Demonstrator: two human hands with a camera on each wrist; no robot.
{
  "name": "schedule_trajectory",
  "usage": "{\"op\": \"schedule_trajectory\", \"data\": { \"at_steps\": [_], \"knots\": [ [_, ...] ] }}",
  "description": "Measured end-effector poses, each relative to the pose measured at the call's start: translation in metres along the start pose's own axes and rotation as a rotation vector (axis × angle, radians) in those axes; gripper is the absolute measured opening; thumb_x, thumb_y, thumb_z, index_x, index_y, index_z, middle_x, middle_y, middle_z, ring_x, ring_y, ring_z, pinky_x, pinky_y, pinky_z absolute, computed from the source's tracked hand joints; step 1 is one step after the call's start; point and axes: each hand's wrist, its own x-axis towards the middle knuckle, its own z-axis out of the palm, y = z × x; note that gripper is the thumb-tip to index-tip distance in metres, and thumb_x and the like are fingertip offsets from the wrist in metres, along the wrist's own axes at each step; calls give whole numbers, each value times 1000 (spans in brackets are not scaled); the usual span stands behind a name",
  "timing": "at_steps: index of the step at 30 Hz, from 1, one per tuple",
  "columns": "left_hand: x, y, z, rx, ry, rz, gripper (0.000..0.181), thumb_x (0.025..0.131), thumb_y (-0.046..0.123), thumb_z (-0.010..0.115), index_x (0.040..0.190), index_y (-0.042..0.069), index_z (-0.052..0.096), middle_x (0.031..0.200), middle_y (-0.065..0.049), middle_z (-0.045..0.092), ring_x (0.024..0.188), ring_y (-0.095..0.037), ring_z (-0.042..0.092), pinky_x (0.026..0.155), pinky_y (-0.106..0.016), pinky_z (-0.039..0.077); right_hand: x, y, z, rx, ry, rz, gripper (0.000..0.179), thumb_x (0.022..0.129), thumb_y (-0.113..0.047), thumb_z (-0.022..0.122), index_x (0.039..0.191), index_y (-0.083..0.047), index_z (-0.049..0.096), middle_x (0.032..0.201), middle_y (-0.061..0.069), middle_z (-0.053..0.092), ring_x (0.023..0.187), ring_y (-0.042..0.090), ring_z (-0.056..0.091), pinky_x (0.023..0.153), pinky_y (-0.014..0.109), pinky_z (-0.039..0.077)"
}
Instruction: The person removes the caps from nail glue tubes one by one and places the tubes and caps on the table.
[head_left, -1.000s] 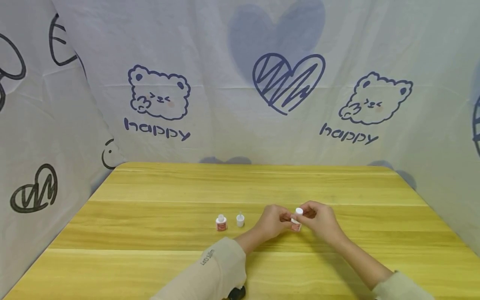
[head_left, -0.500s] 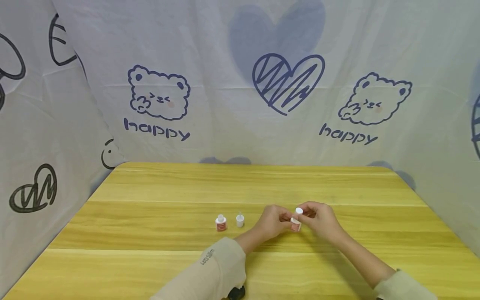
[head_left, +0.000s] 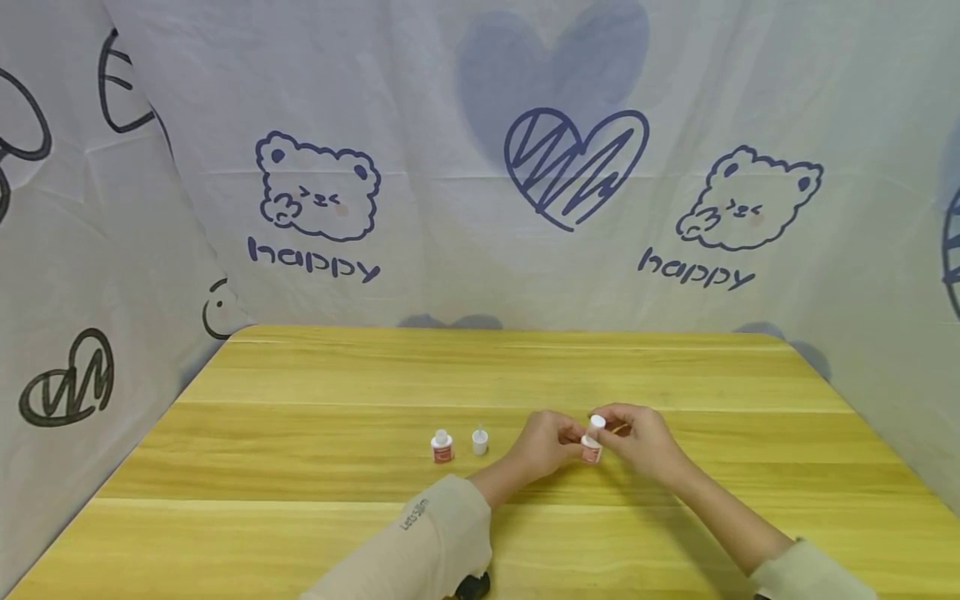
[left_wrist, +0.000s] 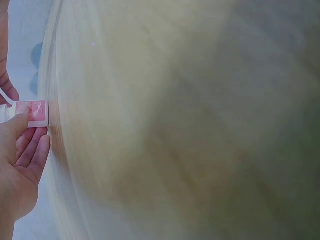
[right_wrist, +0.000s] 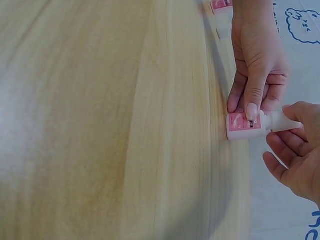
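Observation:
A small white bottle (head_left: 592, 452) with a pink label stands upright on the table, right of centre. My left hand (head_left: 547, 442) pinches its body, thumb over the label (right_wrist: 240, 121) in the right wrist view. With thumb and fingertips, my right hand (head_left: 645, 442) holds the white cap (right_wrist: 286, 121) at the top of this bottle; a strip of neck shows below it. In the left wrist view the pink label (left_wrist: 37, 111) shows beside my left thumb, while the cap end is mostly cut off by the frame edge.
Left of my hands stands a second pink-labelled bottle (head_left: 442, 448) with its neck uncapped. Beside it a loose white cap (head_left: 480, 442) rests with a thin stem pointing up. A printed curtain (head_left: 450, 250) hangs behind the wooden table (head_left: 300, 533).
My right fingertips have shifted slightly round the cap. My left hand and the bottle it holds stay in place, as do the second bottle and loose cap.

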Motion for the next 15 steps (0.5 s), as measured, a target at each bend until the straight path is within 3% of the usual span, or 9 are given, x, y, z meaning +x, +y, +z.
{"op": "schedule_trajectory", "data": {
  "at_steps": [15],
  "knots": [
    [2, -3, 1, 33, 4, -2, 11, 78, 6, 72, 85, -3, 72, 83, -13, 73, 71, -11, 68, 61, -9, 49, 2, 1, -4, -3, 56, -14, 14, 82, -7, 69, 94, 1, 68, 86, 9, 69, 76, 2, 58, 66, 20, 52]
  ]
}}
